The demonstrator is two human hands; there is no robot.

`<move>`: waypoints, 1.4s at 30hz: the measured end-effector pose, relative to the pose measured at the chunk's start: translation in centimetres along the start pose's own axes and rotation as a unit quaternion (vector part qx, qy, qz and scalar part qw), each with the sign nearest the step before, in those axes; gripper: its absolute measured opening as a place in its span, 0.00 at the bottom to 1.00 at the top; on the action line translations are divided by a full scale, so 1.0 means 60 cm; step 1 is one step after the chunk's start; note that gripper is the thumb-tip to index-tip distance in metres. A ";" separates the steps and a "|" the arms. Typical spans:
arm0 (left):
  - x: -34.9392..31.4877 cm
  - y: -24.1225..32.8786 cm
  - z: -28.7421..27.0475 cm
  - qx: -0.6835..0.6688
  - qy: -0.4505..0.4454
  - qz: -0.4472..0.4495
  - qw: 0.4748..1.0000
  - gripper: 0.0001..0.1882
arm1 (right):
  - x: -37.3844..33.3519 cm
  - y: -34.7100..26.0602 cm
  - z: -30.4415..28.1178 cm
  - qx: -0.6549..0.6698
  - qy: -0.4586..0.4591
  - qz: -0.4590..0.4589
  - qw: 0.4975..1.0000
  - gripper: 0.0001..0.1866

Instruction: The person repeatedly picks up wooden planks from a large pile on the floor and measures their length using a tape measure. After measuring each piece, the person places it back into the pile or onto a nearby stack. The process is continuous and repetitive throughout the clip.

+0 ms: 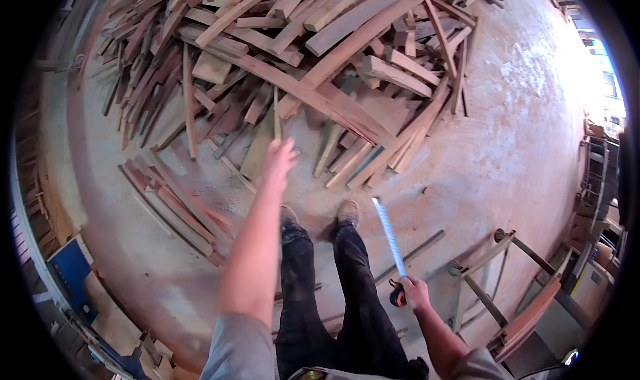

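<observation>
Tape measure gripped in right hand, left hand stretched out toward a wood pile.

Tape measure low and right of the middle, above the concrete floor, case closed inside the right fingers, its pale blade pulled out stiff and pointing up and slightly left, tip in the air just right of the right shoe. Left hand open, fingers loosely spread and a little blurred, raised in front of a thin upright strip at the near edge of the pile; touching it or not, cannot tell. Pile of boards and offcuts covering the far half of the floor, reddish and grey pieces crossed over each other. More loose strips flat on the floor to the left of the dark trousers. Metal stand near the right edge of the floor.
</observation>
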State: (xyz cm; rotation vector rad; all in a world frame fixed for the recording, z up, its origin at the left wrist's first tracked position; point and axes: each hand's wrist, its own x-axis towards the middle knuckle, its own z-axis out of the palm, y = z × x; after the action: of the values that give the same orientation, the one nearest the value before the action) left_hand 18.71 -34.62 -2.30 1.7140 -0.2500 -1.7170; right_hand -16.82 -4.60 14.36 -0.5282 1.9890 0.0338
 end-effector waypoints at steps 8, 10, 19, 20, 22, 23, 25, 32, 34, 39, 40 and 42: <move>0.160 0.003 0.204 -0.230 -0.003 -0.041 0.972 0.37 | 0.003 0.154 0.006 0.211 0.028 0.128 0.969 0.13; 0.178 -0.004 0.233 -0.297 -0.023 -0.033 0.954 0.28 | -0.004 0.176 0.014 0.237 0.042 0.143 0.960 0.13; 0.071 -0.066 0.051 -0.316 0.031 0.006 0.948 0.09 | -0.006 0.172 0.008 0.220 0.000 0.127 0.967 0.13; 0.027 -0.074 0.007 -0.288 0.034 -0.007 0.957 0.08 | -0.007 0.164 0.006 0.217 -0.001 0.121 0.969 0.13; -0.086 -0.077 -0.072 -0.245 0.065 -0.042 0.967 0.09 | 0.000 0.145 0.003 0.208 -0.005 0.104 0.973 0.13; -0.146 -0.067 -0.102 -0.209 0.108 -0.058 0.970 0.07 | 0.004 0.133 0.000 0.195 -0.008 0.095 0.976 0.13; -0.257 -0.073 -0.189 -0.144 0.141 -0.087 0.976 0.06 | 0.008 0.111 -0.010 0.162 -0.021 0.077 0.984 0.13; -0.460 -0.150 -0.321 0.101 0.243 -0.098 0.960 0.11 | 0.023 0.047 -0.040 0.031 -0.015 0.004 0.999 0.15; -0.477 -0.184 -0.340 0.130 0.261 -0.096 0.952 0.10 | 0.019 0.001 -0.047 0.037 -0.024 0.002 0.999 0.16; -0.557 -0.331 -0.400 0.242 0.334 -0.022 0.911 0.13 | 0.026 -0.034 -0.055 0.006 -0.025 -0.038 0.999 0.15; -0.581 -0.370 -0.413 0.308 0.353 0.002 0.883 0.13 | 0.029 -0.042 -0.052 0.000 -0.027 -0.040 0.999 0.15; -0.645 -0.441 -0.423 0.430 0.397 0.086 0.806 0.16 | 0.030 -0.059 -0.046 -0.025 -0.033 -0.062 0.997 0.15</move>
State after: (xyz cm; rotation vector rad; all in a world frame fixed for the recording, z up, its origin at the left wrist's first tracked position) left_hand 29.67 15.88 10.74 2.7799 -0.8391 -0.5951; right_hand -18.49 -9.13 14.85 -0.6740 1.8916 0.0249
